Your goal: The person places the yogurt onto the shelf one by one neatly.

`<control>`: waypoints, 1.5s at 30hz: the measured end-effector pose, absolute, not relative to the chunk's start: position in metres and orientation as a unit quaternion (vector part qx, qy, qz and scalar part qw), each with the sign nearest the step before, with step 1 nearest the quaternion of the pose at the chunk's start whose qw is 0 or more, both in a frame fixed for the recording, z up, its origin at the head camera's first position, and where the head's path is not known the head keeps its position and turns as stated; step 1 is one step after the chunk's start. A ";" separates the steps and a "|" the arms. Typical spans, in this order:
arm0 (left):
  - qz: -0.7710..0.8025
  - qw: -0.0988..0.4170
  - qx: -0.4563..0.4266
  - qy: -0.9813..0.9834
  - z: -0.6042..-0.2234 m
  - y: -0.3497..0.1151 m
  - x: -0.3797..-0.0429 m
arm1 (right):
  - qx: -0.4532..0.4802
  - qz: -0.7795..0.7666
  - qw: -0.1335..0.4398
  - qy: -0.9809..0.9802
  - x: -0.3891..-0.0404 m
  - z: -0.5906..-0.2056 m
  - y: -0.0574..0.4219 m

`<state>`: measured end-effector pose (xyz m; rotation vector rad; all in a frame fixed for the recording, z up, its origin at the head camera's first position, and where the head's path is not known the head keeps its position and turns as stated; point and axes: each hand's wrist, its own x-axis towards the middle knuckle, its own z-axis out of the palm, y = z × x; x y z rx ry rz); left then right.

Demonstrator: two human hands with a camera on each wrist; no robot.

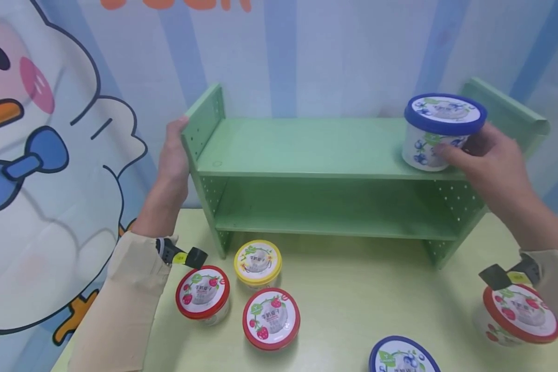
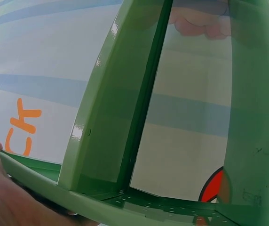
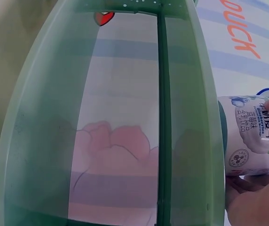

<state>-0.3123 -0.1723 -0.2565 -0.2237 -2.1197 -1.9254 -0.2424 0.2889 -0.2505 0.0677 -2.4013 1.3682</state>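
A two-tier green shelf (image 1: 302, 147) stands on the table. My left hand (image 1: 173, 155) holds its left side panel from outside, with fingertips at the panel's upper front edge. In the left wrist view the left hand (image 2: 12, 202) lies along that panel. My right hand (image 1: 490, 160) grips a blue-lidded ice cream tub (image 1: 428, 147), thumb on the front and fingers round the right side. The tub is upright at the right end of the top tier, its base close over the front edge. Blueberries are printed on the tub (image 3: 252, 136) in the right wrist view.
On the table at front left are a yellow-lidded tub (image 1: 258, 262) and two red-lidded tubs, one left (image 1: 203, 293) and one nearer (image 1: 272, 319). Another blue-lidded tub (image 1: 403, 356) is cut off at the bottom edge. A third red-lidded tub (image 1: 521, 315) sits under the right wrist.
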 end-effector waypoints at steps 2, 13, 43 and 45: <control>-0.664 0.133 -0.075 -0.732 -0.256 -0.173 -0.312 | 0.020 0.478 0.185 -0.858 -0.243 -0.251 0.290; -0.669 0.132 -0.080 -0.727 -0.256 -0.174 -0.312 | 0.005 0.465 0.169 -0.869 -0.244 -0.249 0.293; -0.667 0.133 -0.082 -0.728 -0.257 -0.173 -0.313 | -0.006 0.450 0.116 -0.886 -0.245 -0.244 0.297; -0.667 0.131 -0.075 -0.729 -0.257 -0.173 -0.313 | -0.006 0.447 0.116 -0.887 -0.245 -0.244 0.297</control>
